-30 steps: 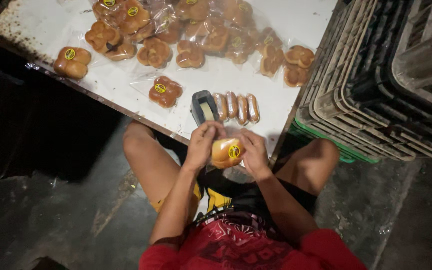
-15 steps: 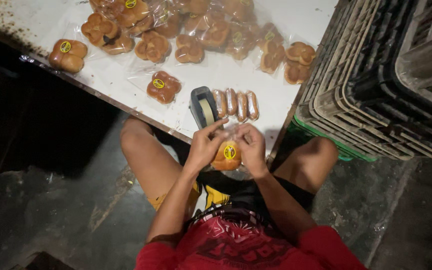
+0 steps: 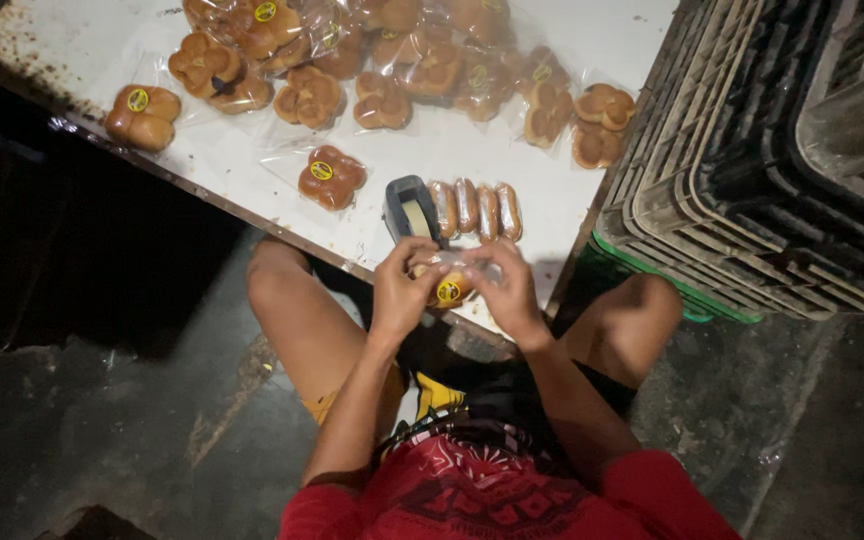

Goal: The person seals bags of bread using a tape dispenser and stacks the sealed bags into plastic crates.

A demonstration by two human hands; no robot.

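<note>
white rust-flecked table point(image 3: 552, 215) — dark concrete floor point(image 3: 152, 420)

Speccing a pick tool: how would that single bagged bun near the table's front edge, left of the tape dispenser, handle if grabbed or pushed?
The bagged bun probably weighs little for its bulk and squashes easily: it looks like soft lobed bread. Its loose clear bag spreads past the bun, so a grip on the film alone would likely flop and slip. It lies flat on the table, so a push should slide it, not roll it.

Bare tabletop point(image 3: 62, 50) lies open along its left edge and between the lone wrapped bun point(image 3: 331, 177) and the far bun pile point(image 3: 392, 60), while stacked crates point(image 3: 752, 170) wall the right edge and a tape dispenser point(image 3: 408, 210) with rolls point(image 3: 476, 208) crowds the near edge.
</note>
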